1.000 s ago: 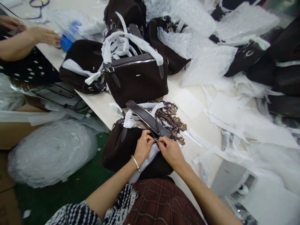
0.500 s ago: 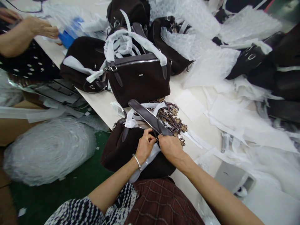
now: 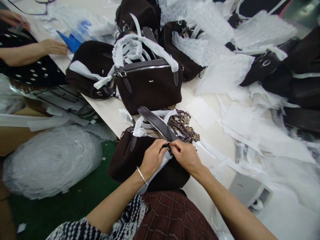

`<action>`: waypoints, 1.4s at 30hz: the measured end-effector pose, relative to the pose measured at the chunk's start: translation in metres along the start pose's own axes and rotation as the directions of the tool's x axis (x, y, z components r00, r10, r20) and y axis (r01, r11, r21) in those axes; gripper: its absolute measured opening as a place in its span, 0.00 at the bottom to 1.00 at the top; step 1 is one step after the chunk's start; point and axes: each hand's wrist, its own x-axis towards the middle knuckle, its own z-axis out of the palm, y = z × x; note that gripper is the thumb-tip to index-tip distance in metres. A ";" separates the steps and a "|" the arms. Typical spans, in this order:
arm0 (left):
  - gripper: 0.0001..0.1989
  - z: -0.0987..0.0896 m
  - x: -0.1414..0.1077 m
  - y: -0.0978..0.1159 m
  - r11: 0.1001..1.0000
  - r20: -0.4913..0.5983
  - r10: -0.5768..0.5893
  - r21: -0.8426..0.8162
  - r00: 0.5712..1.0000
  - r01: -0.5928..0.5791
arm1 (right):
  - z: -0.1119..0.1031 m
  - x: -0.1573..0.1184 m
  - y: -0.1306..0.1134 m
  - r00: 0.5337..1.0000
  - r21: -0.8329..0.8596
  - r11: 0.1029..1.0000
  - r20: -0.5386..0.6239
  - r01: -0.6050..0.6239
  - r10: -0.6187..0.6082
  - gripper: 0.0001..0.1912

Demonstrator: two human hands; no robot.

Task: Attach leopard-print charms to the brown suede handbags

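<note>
A dark brown handbag (image 3: pixel 125 156) lies close in front of me at the table's edge, its leather-trimmed opening turned up. My left hand (image 3: pixel 154 158) is closed at the bag's top, fingers pinching at a small dark strap end with a metal fitting. Right beside it, my right hand (image 3: pixel 186 156) is closed on the same strap piece, thumb and fingers together. The wide dark leather strap (image 3: pixel 155 121) slants up and away from my hands. White tissue wrap (image 3: pixel 140 128) covers a handle, and more white wrap (image 3: pixel 160 168) hangs under my hands.
Behind stands another brown handbag (image 3: pixel 150 85) with wrapped handles; more bags lie around it. Patterned flower charms (image 3: pixel 186 128) are heaped right of the near bag. A bubble-wrap roll (image 3: pixel 53 161) is at left. A co-worker's hand (image 3: pixel 56 46) is by blue material (image 3: pixel 71 41).
My left hand has turned more palm-down over the strap end, and my right hand's grip has shifted slightly. The co-worker's hand has moved lower.
</note>
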 end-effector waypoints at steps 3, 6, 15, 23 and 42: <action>0.08 -0.002 0.007 0.004 0.997 0.104 -0.022 -0.078 0.994 0.030 | 0.001 -0.010 0.000 0.996 0.291 0.954 -0.042 -0.067 0.083 0.10; 0.07 -0.001 0.014 0.004 0.994 0.193 -0.038 -0.093 0.980 0.057 | 0.001 -0.017 0.000 0.978 0.452 0.871 0.012 -0.192 0.209 0.10; 0.10 -0.004 0.019 0.006 0.968 0.332 -0.079 -0.199 0.940 0.152 | -0.034 -0.034 0.022 0.960 0.022 0.999 0.279 -0.026 0.018 0.10; 0.11 0.005 0.019 0.000 0.930 0.303 -0.171 -0.264 0.938 0.255 | -0.056 -0.051 0.040 0.975 0.038 0.993 0.198 -0.111 0.101 0.08; 0.09 -0.005 0.014 0.018 0.904 0.200 -0.245 -0.307 0.949 0.298 | 0.008 -0.026 0.009 0.906 0.907 0.329 0.115 -0.263 0.406 0.14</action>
